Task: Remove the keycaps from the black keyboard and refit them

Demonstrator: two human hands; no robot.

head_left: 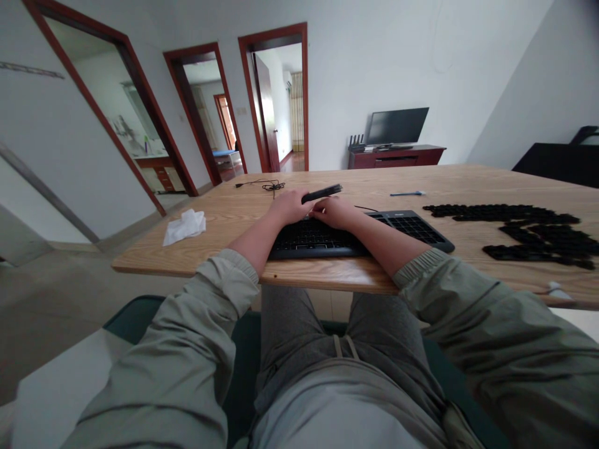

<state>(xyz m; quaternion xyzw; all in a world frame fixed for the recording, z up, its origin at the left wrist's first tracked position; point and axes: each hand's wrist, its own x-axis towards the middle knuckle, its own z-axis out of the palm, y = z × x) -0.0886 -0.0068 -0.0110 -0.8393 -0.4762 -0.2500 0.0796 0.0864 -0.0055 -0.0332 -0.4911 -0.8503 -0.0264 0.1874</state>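
Seated at a wood-grain table. The left hand and right hand lie close together, half curled, fingertips almost meeting, resting over a black computer keyboard. A slim black object lies across the fingers of the left hand, its near end at the fingertips of the right hand. Its exact kind is not resolved in this view. I cannot tell which hand has hold of it, or whether either is gripping it.

Keyboard position: directly under both hands, forearms resting along its near edge. Number pad sits beyond the right hand, with keys visible in place. The main block is dark and partly hidden by the hands, so its keys cannot be counted.

Right of the keyboard, well away from the right hand, a large spread of loose black keycaps lies in rough bands on the table. None is in either hand, as far as can be seen. So at this point many keycaps are off the board and lying loose; how many positions remain filled or vacant cannot be told.

Other items: a crumpled white tissue left of the left hand; a thin black cable beyond it; a blue-and-white pen beyond the right hand.
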